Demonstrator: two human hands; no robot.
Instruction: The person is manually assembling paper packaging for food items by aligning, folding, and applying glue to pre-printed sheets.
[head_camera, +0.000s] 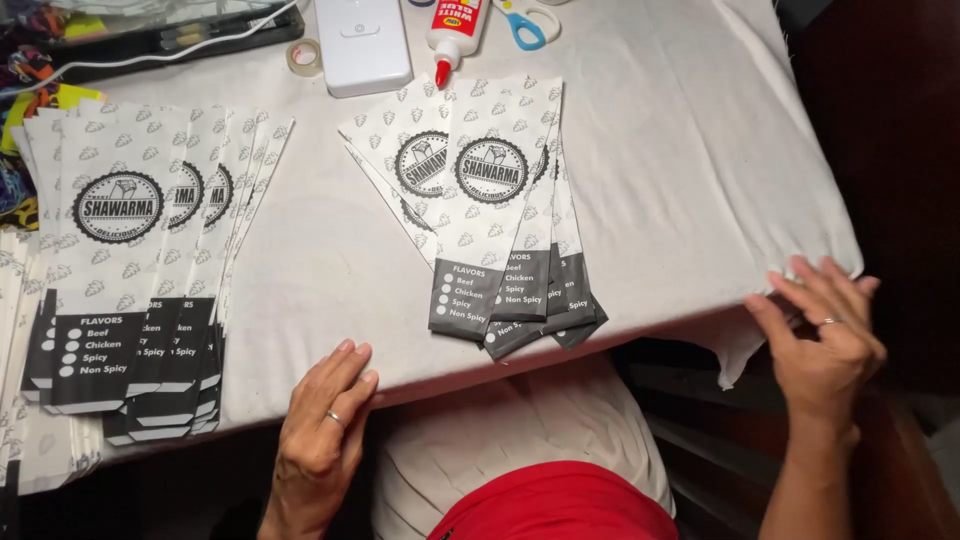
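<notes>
Left hand (322, 430) flat and empty on the surface's near edge, right hand (822, 335) open, fingering the cloth (700, 150) at the near right corner, paper sleeves (495, 215) fanned mid-surface, probably for easy picking.

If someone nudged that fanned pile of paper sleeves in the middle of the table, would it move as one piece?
Probably not. The sleeves look thin and flat, already fanned unevenly, so a push would likely slide them apart. Lifted by one end, a single sleeve would probably droop. The wrinkled tablecloth may snag their edges.
</notes>
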